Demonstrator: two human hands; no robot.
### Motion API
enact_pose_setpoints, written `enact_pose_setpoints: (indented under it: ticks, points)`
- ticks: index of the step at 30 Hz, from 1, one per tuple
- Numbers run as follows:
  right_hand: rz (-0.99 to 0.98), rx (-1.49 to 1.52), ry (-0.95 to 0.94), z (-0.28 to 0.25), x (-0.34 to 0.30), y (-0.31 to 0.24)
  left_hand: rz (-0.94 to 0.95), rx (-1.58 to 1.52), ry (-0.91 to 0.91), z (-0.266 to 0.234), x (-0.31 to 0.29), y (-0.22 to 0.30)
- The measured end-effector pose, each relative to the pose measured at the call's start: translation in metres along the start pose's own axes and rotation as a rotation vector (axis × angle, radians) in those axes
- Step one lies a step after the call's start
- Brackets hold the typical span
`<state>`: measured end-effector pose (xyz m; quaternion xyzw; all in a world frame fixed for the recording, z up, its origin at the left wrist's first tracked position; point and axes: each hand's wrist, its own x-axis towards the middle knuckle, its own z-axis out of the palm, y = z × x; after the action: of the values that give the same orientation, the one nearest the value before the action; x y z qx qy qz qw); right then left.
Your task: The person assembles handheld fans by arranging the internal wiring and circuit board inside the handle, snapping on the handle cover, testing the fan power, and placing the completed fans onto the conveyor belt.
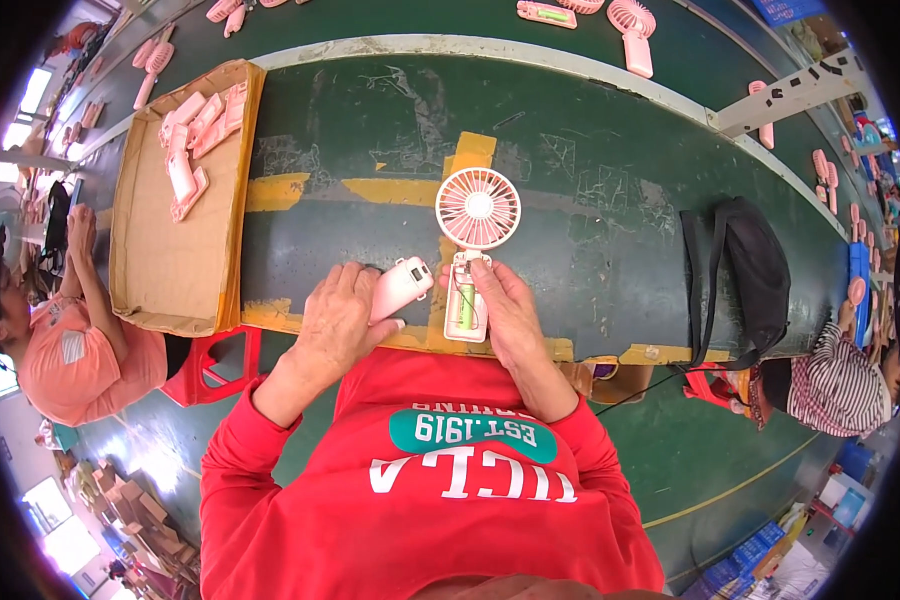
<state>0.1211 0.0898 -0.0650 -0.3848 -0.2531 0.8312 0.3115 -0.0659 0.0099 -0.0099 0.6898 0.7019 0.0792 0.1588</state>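
Observation:
A pink handheld fan (478,207) lies on the dark green workbench with its round grille pointing away from me. Its handle is uncovered, showing a green battery (466,306) and thin wires inside. My right hand (511,312) grips this handle from the right, the thumb near its top beside the wires. In my left hand (336,313) is a pink handle cover (402,288), tilted, with a small dark slot at its upper end. The cover and the fan handle are a short way apart, side by side at the bench's near edge.
To the left stands a cardboard box (177,270) with several pink handle parts (192,150). A black bag (748,270) rests at the right edge. Beyond the bench's pale rim, several pink fans (634,38) lie on a green conveyor. Other people sit at left and right.

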Motion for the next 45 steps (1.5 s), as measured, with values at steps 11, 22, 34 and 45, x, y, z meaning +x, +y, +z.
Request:
enact_pose_setpoints:
  ticks: [11, 22, 34, 45]
  points:
    - [0.025, 0.069, -0.087, -0.011, 0.000, 0.001, -0.269, -0.157, -0.055, -0.004, 0.003, 0.018]
    - [0.060, 0.214, -0.227, -0.014, -0.010, -0.009, -0.097, -0.291, 0.025, 0.006, 0.013, 0.070]
    - [0.079, 0.191, -0.301, -0.011, -0.013, -0.016, -0.097, -0.169, 0.036, 0.012, 0.016, 0.078]
    - [0.044, 0.097, -0.319, -0.010, -0.015, -0.014, -0.079, -0.143, -0.011, 0.012, 0.015, 0.077]
